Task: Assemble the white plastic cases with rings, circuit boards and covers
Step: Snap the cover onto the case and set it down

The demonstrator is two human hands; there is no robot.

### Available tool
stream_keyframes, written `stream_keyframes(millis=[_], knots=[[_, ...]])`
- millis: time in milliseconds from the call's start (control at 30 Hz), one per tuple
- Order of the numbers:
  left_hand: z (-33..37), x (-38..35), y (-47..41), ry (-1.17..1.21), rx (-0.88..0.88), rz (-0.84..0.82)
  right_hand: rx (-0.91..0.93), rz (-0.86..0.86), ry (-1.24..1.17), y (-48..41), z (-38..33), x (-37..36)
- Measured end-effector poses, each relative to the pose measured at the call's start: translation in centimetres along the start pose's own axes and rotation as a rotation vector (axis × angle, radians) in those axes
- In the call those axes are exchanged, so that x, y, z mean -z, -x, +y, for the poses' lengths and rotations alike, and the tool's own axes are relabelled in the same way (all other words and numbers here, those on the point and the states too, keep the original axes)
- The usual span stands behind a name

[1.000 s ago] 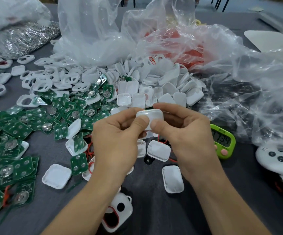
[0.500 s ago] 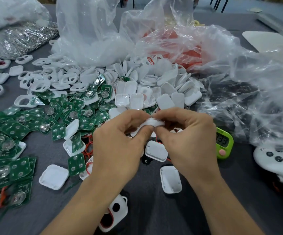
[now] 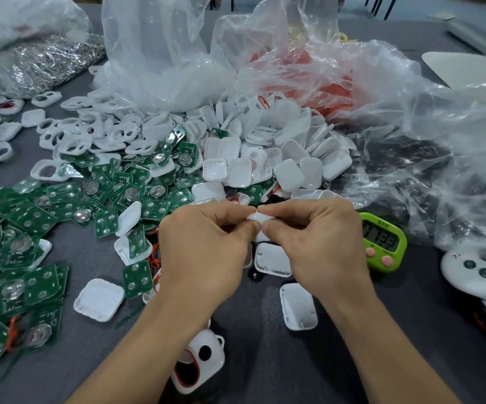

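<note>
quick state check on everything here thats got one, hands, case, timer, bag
left hand, pinching the white case
right hand, pinching the same case from the other side
white case, held off the table, mostly hidden
green timer, display on
clear bag, open, white parts piled at its mouth
cover by right wrist, hollow side up, empty

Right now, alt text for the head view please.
The left hand and right hand pinch one small white case between them above a grey table. Green circuit boards lie heaped on the left and white covers behind, with a green timer at right and clear plastic bags beyond.
</note>
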State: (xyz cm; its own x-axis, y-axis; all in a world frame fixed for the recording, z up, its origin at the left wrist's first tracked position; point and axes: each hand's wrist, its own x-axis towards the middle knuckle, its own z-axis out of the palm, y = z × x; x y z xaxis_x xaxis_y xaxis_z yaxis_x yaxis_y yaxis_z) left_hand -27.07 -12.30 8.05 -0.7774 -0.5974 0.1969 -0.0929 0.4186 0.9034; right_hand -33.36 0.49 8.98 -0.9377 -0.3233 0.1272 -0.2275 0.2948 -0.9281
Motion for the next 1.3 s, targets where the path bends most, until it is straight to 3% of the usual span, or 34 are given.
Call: stream_keyframes(millis=[200, 467, 567, 667, 800, 1033, 1300], knots=[[0.2, -0.5, 0.1, -0.042, -0.007, 0.029, 0.007, 0.038, 0.028, 0.1, 0.2, -0.3], [-0.3, 0.0, -0.6, 0.128, 0.038, 0.061, -0.041, -0.009, -0.313, -0.5, 0.2, 0.1], [-0.3, 0.0, -0.5, 0.039, 0.029, 0.032, 0.007, 0.033, -0.112, -0.4, 0.5, -0.1], [0.0, 0.0, -0.2, -0.205, -0.045, 0.024, 0.090, 0.057, 0.179, -0.4, 0.6, 0.3], [0.1, -0.4, -0.2, -0.464, -0.303, -0.017, 0.206, 0.006, 0.486, -0.4, 0.5, 0.5], [-0.8, -0.4, -0.6, -0.547, -0.452, -0.166, 0.238, -0.215, 0.506, -0.6, 0.5, 1.3], [-0.9, -0.3, -0.3, -0.419, -0.414, -0.248, 0.260, -0.325, 0.421, -1.1, 0.1, 1.3]])
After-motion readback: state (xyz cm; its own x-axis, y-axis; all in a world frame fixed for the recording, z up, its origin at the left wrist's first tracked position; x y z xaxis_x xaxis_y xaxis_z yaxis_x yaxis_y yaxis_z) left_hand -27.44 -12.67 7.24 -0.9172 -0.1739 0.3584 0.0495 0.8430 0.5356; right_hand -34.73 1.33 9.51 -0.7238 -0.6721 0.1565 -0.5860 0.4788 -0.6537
